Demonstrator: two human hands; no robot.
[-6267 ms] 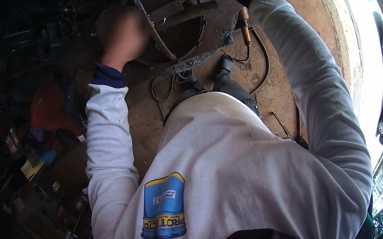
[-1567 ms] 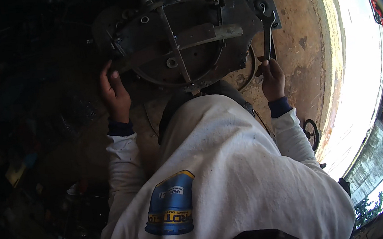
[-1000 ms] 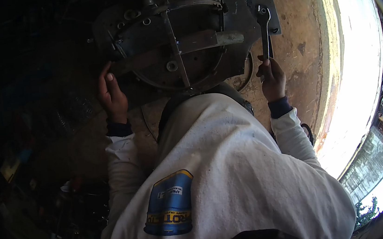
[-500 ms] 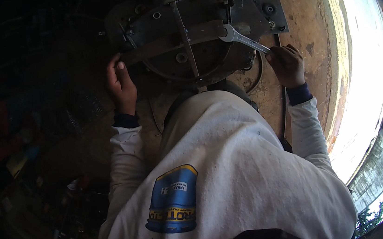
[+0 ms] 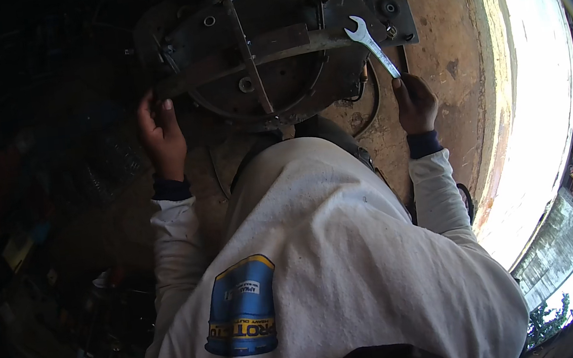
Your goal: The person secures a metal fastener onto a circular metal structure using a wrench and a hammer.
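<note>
A long flat metal strip [image 5: 209, 75] lies across a dark round metal frame with crossbars [image 5: 255, 84] in front of me. At its left end is my left hand [image 5: 165, 143], thumb up, with the fingers closed around the strip's tip. My right hand [image 5: 418, 103] grips the shaft of a silver open-ended wrench [image 5: 375, 47]. The wrench points up and to the left, its open jaw close to the strip's right end. Whether jaw and strip touch, I cannot tell.
A dark plate with a round hole [image 5: 391, 7] juts out at the frame's right. A cable [image 5: 378, 103] curves down beside it onto the brown floor [image 5: 455, 91]. Several dim items lie in shadow at left, among them a yellow piece [image 5: 18, 250].
The wrench has turned more upright, and its jaw has gone from over the strip to near its right end. The whole view has shifted slightly. My left hand stays at the strip's end.
</note>
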